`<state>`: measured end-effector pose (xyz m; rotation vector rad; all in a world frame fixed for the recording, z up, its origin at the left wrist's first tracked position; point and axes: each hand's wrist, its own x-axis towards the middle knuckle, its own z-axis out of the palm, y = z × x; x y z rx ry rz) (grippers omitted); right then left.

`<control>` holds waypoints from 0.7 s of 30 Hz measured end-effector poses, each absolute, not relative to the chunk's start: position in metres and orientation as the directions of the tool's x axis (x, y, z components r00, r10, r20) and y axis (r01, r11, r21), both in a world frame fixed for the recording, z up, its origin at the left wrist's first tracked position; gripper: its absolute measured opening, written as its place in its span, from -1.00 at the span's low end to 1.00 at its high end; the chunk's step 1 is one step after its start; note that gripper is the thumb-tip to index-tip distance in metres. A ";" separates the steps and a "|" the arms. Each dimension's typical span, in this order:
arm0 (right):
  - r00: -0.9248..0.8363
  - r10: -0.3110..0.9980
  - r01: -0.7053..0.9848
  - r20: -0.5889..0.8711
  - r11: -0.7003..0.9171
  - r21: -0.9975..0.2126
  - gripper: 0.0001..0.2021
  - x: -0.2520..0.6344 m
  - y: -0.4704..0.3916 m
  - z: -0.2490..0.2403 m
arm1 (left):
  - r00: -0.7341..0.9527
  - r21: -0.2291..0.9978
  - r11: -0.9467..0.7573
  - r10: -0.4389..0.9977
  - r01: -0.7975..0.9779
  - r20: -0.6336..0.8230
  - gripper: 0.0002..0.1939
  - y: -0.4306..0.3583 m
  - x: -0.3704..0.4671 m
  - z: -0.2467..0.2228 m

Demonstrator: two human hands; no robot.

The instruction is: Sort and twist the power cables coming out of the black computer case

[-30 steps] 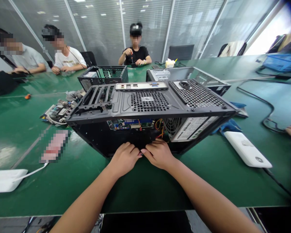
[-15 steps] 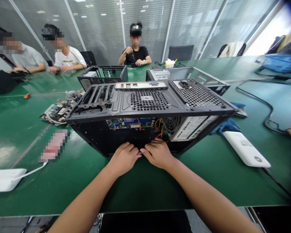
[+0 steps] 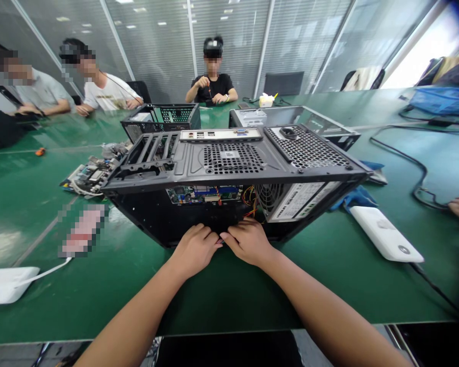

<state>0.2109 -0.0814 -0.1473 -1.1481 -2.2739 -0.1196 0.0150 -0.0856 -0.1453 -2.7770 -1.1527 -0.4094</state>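
Observation:
A black computer case (image 3: 191,176) stands on the green table with its back panel facing up and its near side open. Inside show part of a motherboard (image 3: 204,194), a labelled power supply (image 3: 304,201) and thin coloured wires (image 3: 249,199). At the low near edge of the opening, my left hand (image 3: 199,250) and my right hand (image 3: 248,241) meet, thumbs almost touching. Their fingers curl inward over that edge. A small dark bit shows between the thumbs; I cannot make out what it is. The fingertips are partly hidden.
Two more cases (image 3: 162,118) (image 3: 302,120) stand behind. Left lie loose circuit boards (image 3: 90,176), a blurred-out phone (image 3: 84,230) and a white power bank (image 3: 7,284); right, another white device (image 3: 384,233) and a black cable (image 3: 409,158). Several people sit around the table.
My hands and the case hold the same pose; the view has shifted very slightly. At the far left, the person in white has moved one hand away from the other.

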 end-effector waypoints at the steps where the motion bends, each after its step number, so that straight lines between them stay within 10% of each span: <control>1: -0.463 0.707 0.761 0.535 0.626 -0.169 -0.57 0.211 -0.081 -0.148 | 0.676 0.005 -0.706 0.681 0.708 0.282 -0.70 -0.086 0.015 -0.146; 21: -0.475 0.697 0.760 0.538 0.633 -0.149 -0.59 0.211 -0.081 -0.151 | 0.670 0.064 -0.696 0.709 0.715 0.218 -0.71 -0.086 0.014 -0.143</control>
